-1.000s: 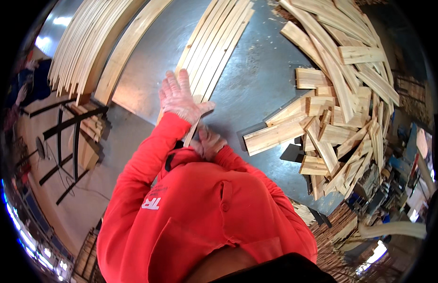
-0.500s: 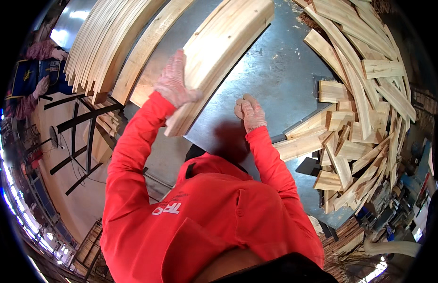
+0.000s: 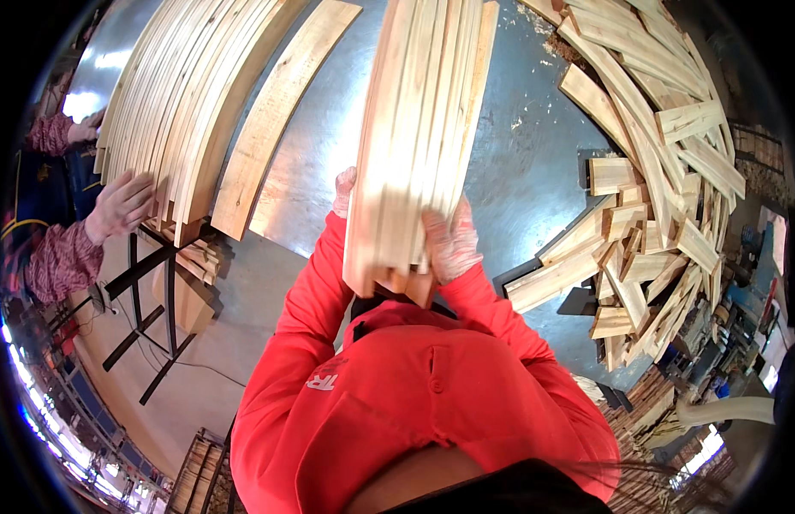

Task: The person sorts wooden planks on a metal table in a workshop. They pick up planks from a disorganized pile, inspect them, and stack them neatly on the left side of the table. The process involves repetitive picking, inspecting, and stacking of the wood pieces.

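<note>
A bundle of long pale wooden boards (image 3: 406, 146) stretches away from my chest, its several edges facing up and its near ends uneven. My left hand (image 3: 344, 190) presses against the bundle's left side, most of its fingers hidden behind the wood. On the right side, near the close end, my right hand (image 3: 453, 244) grips the boards with fingers against them. Both hands wear thin pale gloves. Left of the bundle, a single board (image 3: 282, 111) lies flat on the metal table (image 3: 521, 146).
A row of boards (image 3: 200, 94) stands at the left, with a co-worker's hand (image 3: 122, 206) at its near end. Loose short and long offcuts (image 3: 637, 231) are heaped at the right. A black metal frame (image 3: 149, 283) stands on the floor at the lower left.
The bundle has turned from a broad face up to edges up and shifted right. My right hand, empty before, now grips its side. The co-worker's hand has come to the row's end.
</note>
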Available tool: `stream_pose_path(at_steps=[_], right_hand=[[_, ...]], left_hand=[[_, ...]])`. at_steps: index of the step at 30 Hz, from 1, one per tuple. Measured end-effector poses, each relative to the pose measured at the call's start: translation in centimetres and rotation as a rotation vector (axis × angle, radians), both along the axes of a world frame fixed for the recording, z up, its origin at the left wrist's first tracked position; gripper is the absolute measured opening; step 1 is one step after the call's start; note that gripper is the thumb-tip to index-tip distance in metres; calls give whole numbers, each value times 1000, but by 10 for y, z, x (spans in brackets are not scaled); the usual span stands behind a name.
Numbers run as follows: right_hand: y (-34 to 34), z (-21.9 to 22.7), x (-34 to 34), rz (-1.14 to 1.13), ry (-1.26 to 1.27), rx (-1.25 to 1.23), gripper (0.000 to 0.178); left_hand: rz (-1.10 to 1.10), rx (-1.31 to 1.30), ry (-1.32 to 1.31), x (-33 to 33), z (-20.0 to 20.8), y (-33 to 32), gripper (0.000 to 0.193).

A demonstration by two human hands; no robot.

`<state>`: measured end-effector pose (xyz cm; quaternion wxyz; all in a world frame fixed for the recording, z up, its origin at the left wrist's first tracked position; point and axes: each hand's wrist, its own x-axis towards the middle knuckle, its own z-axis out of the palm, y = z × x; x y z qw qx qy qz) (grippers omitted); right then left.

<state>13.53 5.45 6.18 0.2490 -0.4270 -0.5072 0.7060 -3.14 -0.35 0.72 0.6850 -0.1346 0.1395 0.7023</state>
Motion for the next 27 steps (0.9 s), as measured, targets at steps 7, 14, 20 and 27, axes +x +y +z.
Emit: stream_pose_path(at_steps=[7,14,20,27], right_hand=[[21,-30,-17,186,-402,179,81],[28,-41,-46,189,-231,217,101],[6,-44,-99,222,-77,235,99],[-10,-35,-179,399,-232,256,88]], left_hand=[[-867,-848,1880,-92,12,-23,59],[-867,-1029,2621,-204,13,-64,92],[-806,-682,2222,-233,34,-54,60],[-568,-912,2069,-221,61,-46,59]])
